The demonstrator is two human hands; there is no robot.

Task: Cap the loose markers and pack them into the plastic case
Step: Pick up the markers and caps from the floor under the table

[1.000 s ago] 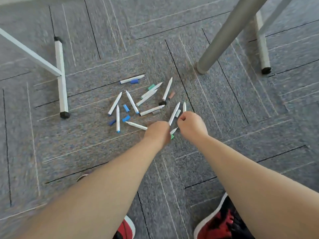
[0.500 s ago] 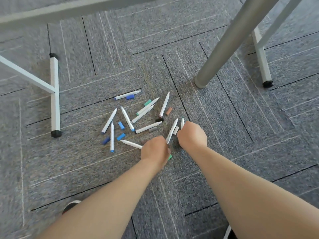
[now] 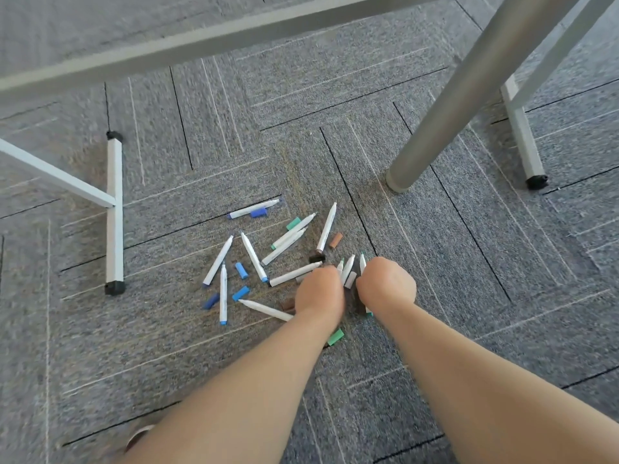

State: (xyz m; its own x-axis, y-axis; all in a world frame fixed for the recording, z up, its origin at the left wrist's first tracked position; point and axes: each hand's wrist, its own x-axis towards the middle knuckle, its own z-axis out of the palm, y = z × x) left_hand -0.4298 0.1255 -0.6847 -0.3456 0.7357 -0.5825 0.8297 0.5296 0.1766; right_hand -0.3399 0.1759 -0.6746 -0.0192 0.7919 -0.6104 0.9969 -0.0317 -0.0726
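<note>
Several uncapped white markers (image 3: 250, 252) lie scattered on the grey carpet, with loose blue caps (image 3: 241, 270), a green cap (image 3: 293, 223) and a brown cap (image 3: 336, 240) among them. My left hand (image 3: 320, 293) is curled, knuckles up, at the pile's near right edge, and a green marker tip (image 3: 340, 263) pokes out past it. My right hand (image 3: 387, 284) grips a green-tipped marker (image 3: 362, 262) close beside it. Another marker (image 3: 349, 267) lies between the hands. A green cap (image 3: 335, 338) rests under my left wrist. No plastic case is in view.
A thick grey table leg (image 3: 445, 105) stands on the carpet just beyond my right hand. White metal frame feet sit at the left (image 3: 114, 209) and far right (image 3: 522, 139). A grey crossbar (image 3: 201, 45) runs overhead. A shoe tip (image 3: 139, 437) shows at the bottom left.
The view has tilted up and closer. My left hand moved forward and right beside the right hand, and a green cap now lies behind it under the wrist.
</note>
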